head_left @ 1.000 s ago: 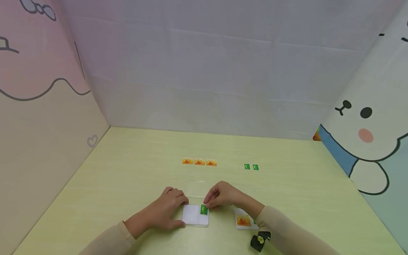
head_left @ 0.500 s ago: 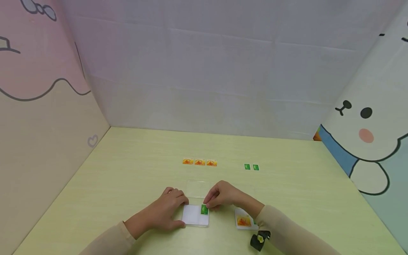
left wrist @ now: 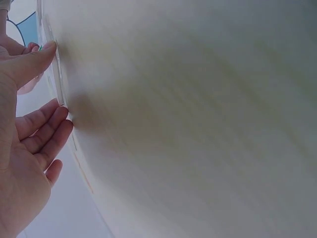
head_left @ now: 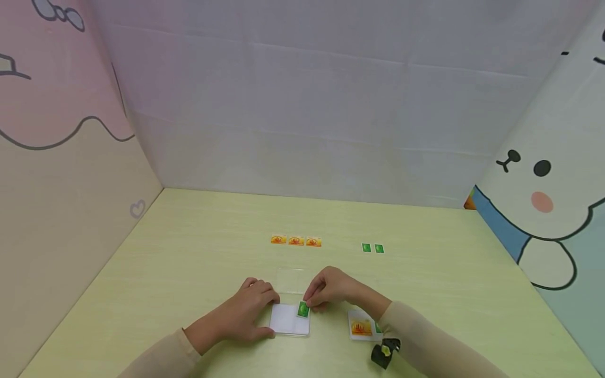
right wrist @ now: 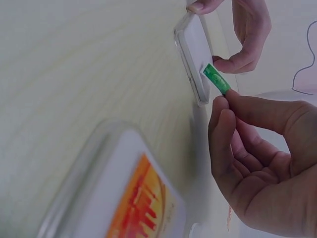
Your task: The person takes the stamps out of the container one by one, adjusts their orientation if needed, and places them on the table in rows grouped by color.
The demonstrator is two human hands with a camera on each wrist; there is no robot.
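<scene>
I observed the right hand (head_left: 334,288) pinching a green card (head_left: 303,310) between thumb and fingertips, the card tilted over the far right corner of a white case (head_left: 282,319). I found the left hand (head_left: 243,312) gripping that case's left end, thumb and fingers spread to opposite edges.

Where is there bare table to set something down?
The table is bare left of the left hand, out to the left wall, right of the far green stickers, and in a strip behind the orange row. Crowded: front middle, with that hand, the right hand, two white slabs and a clear piece.
</scene>
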